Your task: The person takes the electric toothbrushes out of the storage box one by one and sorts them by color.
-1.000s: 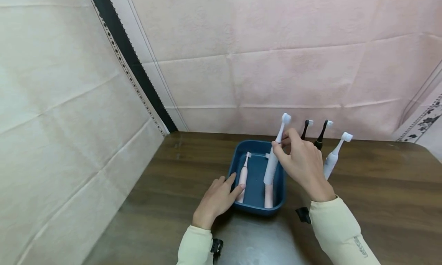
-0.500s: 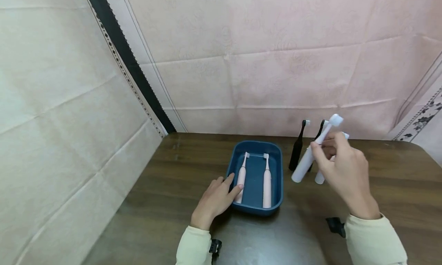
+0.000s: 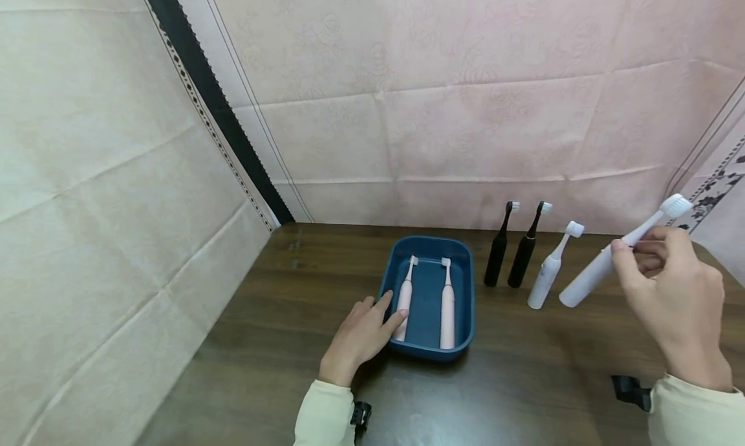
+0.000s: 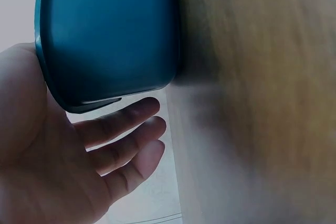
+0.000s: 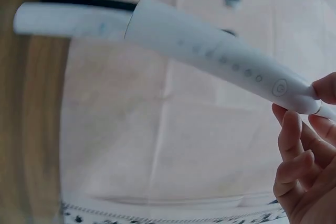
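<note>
In the head view my right hand (image 3: 678,291) pinches a white electric toothbrush (image 3: 596,271) near its neck. The brush leans, its head up to the right and its base low over the table. In the right wrist view buttons and marks run along its handle (image 5: 226,59). My left hand (image 3: 363,336) rests at the near left corner of a blue plastic bin (image 3: 468,326), thumb and index finger over the rim, the other fingers loose outside it. Inside lie two pink electric toothbrushes, one on the left (image 3: 405,297) and one on the right (image 3: 447,310).
Two black electric toothbrushes, the left one (image 3: 496,258) and the right one (image 3: 522,258), stand upright right of the bin. Beside them stands another white toothbrush (image 3: 547,275). The wooden table (image 3: 495,394) ends at a pale cloth backdrop (image 3: 465,110).
My right hand has lifted the white toothbrush out of the bin and carried it right, past the standing brushes. My left hand has stayed on the bin.
</note>
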`<control>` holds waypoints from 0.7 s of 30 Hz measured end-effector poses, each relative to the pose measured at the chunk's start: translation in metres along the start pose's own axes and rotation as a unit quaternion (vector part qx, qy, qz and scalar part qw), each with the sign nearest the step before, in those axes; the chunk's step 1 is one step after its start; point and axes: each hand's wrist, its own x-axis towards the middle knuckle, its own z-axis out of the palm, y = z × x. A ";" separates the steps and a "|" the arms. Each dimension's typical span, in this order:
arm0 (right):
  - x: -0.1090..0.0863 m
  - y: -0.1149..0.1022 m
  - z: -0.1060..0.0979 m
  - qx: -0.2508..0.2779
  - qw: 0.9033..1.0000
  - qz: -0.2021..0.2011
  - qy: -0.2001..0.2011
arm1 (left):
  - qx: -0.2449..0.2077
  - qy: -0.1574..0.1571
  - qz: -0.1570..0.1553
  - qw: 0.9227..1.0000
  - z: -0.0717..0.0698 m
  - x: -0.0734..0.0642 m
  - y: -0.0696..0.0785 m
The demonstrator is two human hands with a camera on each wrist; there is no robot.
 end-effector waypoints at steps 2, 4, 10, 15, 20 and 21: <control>0.001 0.008 0.001 -0.016 1.000 0.018 -0.016 | 0.001 0.000 0.000 1.000 0.000 0.000 0.000; 0.001 0.015 0.005 -0.030 0.999 0.026 -0.032 | 0.002 0.001 -0.001 1.000 0.000 0.000 -0.001; 0.000 0.034 0.025 -0.039 0.997 0.018 -0.063 | 0.009 0.004 0.000 1.000 0.000 0.000 -0.002; 0.000 0.043 0.038 -0.032 0.997 0.012 -0.074 | 0.008 0.003 0.001 1.000 0.000 0.000 -0.002; 0.001 0.047 0.046 -0.038 0.996 0.013 -0.080 | 0.006 0.004 0.000 1.000 0.001 0.000 -0.001; 0.002 0.048 0.047 -0.040 0.996 0.014 -0.080 | 0.005 0.004 -0.001 1.000 0.001 0.000 -0.001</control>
